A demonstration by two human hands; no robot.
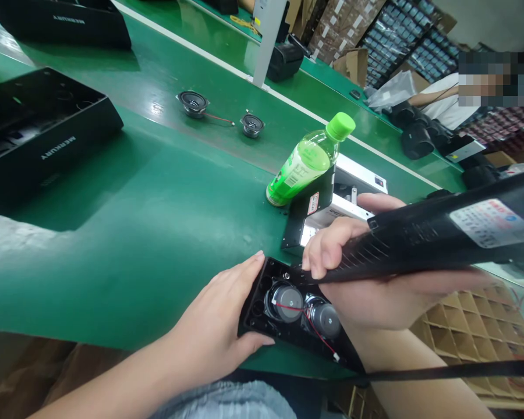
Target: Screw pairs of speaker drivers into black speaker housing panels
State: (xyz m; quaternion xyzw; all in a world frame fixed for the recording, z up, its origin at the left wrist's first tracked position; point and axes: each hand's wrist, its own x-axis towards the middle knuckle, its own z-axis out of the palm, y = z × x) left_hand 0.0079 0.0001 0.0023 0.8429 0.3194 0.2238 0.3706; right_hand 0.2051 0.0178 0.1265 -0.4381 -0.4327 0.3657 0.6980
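At the near edge of the bench lies a black speaker panel (pixel 262 326), back side up. Two speaker drivers (pixel 290 304) with round grey magnets sit in it, and a thin red wire with a white plug runs across them. My left hand (pixel 220 314) grips the panel's left end, thumb on the near side and fingers on the far side. My right hand (pixel 375 297) is wrapped round a black electric screwdriver (pixel 402 238) with a white label. The tool's tip is down by the panel's far edge; whether it touches a screw I cannot make out.
A green-capped drink bottle (pixel 303 166) leans by a black and silver box (pixel 308 218). Two loose speaker drivers (pixel 193 103) lie farther back. Black MERKURY housings (pixel 61 134) stand left. A cardboard divider crate (pixel 467 331) is low right. Another person (pixel 449 99) works across the bench.
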